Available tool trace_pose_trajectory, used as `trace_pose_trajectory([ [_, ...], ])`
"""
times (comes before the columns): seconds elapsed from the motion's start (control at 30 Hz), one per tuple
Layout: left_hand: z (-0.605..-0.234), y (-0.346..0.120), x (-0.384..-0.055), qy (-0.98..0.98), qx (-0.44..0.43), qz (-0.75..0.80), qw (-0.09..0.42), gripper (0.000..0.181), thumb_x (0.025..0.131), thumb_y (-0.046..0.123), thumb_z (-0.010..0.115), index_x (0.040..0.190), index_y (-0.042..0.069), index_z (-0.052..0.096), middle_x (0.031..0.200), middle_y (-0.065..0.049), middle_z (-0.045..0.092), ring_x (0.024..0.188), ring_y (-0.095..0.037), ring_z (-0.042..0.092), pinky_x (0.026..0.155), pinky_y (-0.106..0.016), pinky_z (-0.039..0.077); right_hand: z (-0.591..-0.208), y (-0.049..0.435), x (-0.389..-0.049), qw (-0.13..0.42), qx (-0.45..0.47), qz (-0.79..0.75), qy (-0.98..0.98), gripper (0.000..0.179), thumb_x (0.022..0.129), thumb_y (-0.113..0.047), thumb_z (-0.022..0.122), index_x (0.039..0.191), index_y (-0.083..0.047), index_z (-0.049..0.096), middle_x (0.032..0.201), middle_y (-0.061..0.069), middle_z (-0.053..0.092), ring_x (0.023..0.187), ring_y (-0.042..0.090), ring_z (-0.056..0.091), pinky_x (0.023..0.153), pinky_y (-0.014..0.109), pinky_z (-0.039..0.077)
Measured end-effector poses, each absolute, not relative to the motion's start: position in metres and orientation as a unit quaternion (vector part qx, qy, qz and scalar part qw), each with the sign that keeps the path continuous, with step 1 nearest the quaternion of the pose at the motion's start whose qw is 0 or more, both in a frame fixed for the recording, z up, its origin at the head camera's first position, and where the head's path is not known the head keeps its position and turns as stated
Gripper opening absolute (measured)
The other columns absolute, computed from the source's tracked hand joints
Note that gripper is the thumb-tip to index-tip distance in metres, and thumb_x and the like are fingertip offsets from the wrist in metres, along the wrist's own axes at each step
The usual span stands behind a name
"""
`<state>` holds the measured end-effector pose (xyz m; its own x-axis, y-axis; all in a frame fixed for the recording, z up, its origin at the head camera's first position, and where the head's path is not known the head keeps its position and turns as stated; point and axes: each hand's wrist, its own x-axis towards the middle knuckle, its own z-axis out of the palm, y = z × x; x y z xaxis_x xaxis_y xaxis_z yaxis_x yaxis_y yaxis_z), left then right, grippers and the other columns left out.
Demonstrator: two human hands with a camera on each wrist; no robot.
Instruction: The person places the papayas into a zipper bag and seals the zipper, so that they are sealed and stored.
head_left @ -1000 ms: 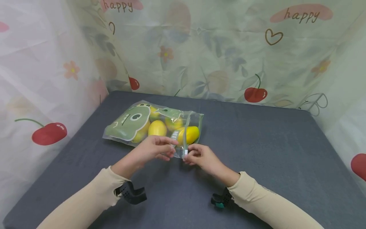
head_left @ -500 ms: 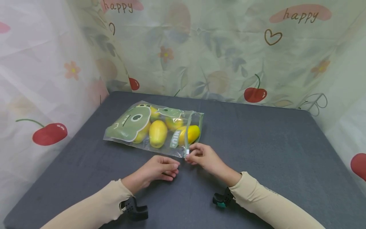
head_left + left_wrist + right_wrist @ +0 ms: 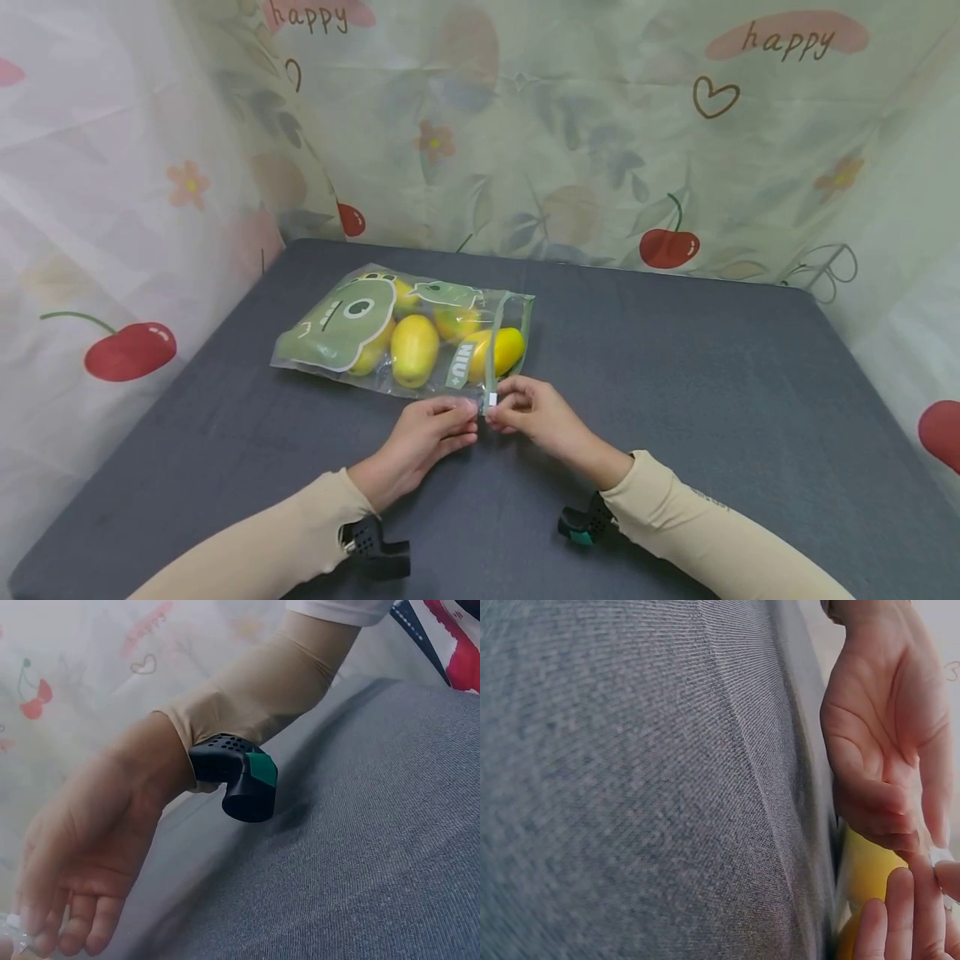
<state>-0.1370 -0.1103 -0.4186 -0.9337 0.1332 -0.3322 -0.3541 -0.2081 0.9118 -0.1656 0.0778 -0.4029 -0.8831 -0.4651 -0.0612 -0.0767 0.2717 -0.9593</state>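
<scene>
A clear zipper bag (image 3: 322, 342) printed with a green cartoon face lies on its side, mouth end to the right. Several yellow mangoes (image 3: 414, 350) show through the plastic. A small white slider (image 3: 492, 399) sits at the near end of the zip strip. My right hand (image 3: 543, 421) pinches the bag's near mouth corner beside the slider. Just left of it, my left hand (image 3: 420, 446) pinches the near edge between thumb and index finger. In the right wrist view, the left fingers (image 3: 900, 907) meet the right fingertips; the left wrist view shows the left hand (image 3: 90, 832) with its other fingers extended.
Dark grey cloth covers the table (image 3: 675, 433) under the bag. Patterned curtains (image 3: 525, 125) hang behind and at both sides. Each wrist wears a black camera mount (image 3: 378, 550) near the tabletop.
My left hand let go of the bag's upper side, dropped toward the front, then came right and up to the near corner. The right hand has kept its pinch; the bag barely moved.
</scene>
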Motion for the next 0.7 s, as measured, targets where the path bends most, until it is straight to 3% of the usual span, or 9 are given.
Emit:
trace_pose_trajectory([
  [0.4,-0.4188,-0.1032,-0.1389,0.595,-0.105,0.786,0.134,0.027,0.092,0.007,0.066,0.112,-0.011,0.063,0.078,-0.004,0.067,0.069,-0.009,0.064,0.069,-0.023,0.057,-0.4067,0.0776,-0.1666,0.165,-0.174,-0.583,0.777,0.029,0.093,-0.006,0.063,0.113,0.012,0.052,0.093,0.025,0.069,0.082,0.023,0.069,0.076,0.037,0.059],
  [0.7,-0.4193,-0.1018,-0.1393,0.59,-0.096,0.792,0.123,0.027,0.091,0.004,0.066,0.111,-0.013,0.061,0.079,-0.005,0.067,0.067,-0.009,0.064,0.068,-0.023,0.057,-0.4055,0.0758,-0.1672,0.2,-0.103,-0.632,0.742,0.026,0.094,-0.014,0.063,0.107,0.008,0.057,0.102,0.026,0.067,0.084,0.02,0.068,0.077,0.034,0.059],
])
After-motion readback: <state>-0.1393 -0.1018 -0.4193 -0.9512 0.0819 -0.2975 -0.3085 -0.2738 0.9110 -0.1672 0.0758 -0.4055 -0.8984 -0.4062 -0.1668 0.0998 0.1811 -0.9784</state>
